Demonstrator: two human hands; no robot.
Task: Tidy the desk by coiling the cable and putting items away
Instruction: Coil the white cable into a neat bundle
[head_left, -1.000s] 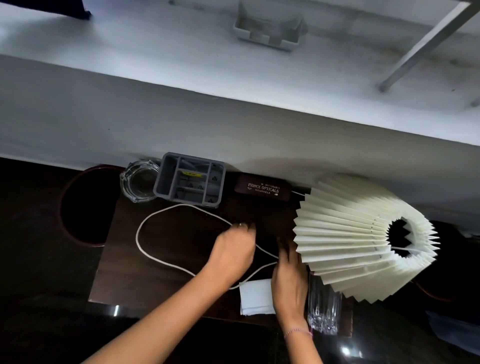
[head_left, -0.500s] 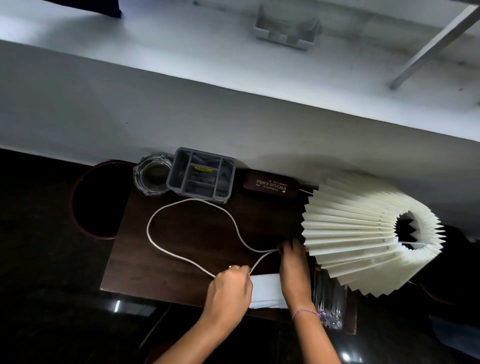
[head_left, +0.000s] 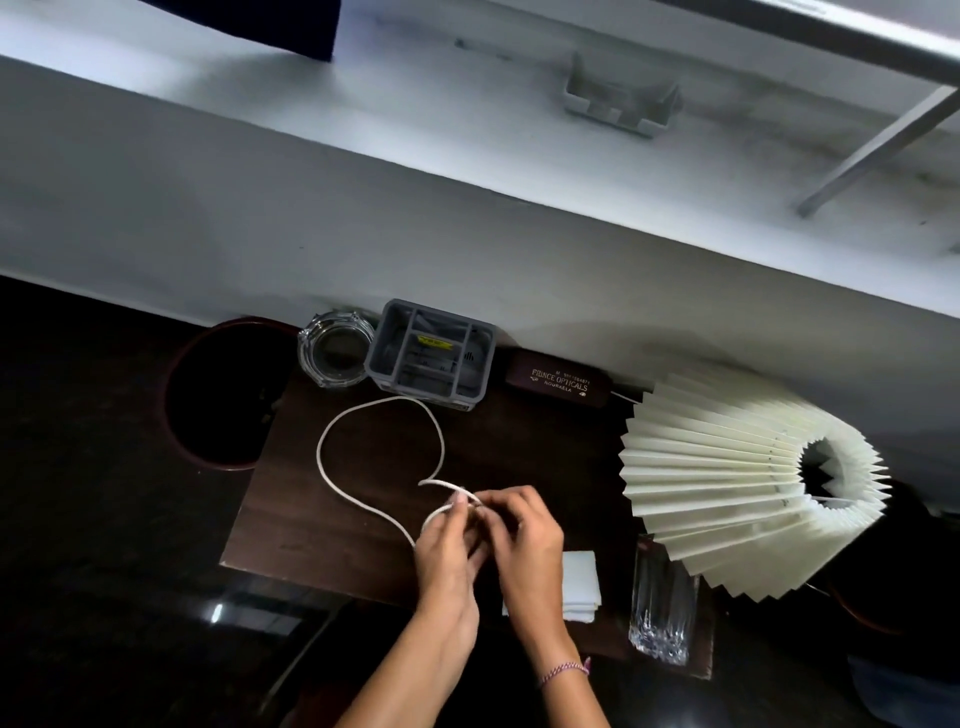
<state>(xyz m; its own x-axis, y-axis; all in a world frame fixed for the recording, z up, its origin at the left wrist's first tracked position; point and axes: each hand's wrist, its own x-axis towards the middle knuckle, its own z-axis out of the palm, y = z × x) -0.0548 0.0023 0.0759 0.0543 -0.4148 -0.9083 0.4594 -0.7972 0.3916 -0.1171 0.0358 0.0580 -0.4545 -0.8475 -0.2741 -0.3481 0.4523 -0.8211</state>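
Left hand: the left hand (head_left: 448, 551) sits low in the centre of the frame, fingers pinched on the cable (head_left: 332, 478) where two strands meet.
Right hand: the right hand (head_left: 524, 535) is just right of it and touching it, fingertips curled onto the same bunch of cable; a thin bracelet (head_left: 563, 671) circles the wrist.
Cable: white, it runs from the hands up and left in one wide loop over the middle of the desk (head_left: 291, 509); the top of the loop comes close to the organizer. A short bend pokes out above the fingers.
Desk: dark wood, small, set against the white wall (head_left: 260, 223) that fills the upper half of the frame.
Organizer: the grey organizer (head_left: 431, 358), split into compartments, stands at the desk's back edge, centre of the frame.
Ashtray: a glass ashtray (head_left: 335, 349) stands just left of the organizer.
Case: a dark case (head_left: 558, 380) with gold lettering lies right of the organizer.
Lamp: a cream pleated lamp (head_left: 727, 478) fills the right side.
Glass: a ribbed glass (head_left: 662, 608) stands below the lamp, lower right.
Cloth: a folded white cloth (head_left: 581, 587) lies at the front edge, partly under the right hand.
Bin: a round dark bin (head_left: 176, 405) sits left of the desk.
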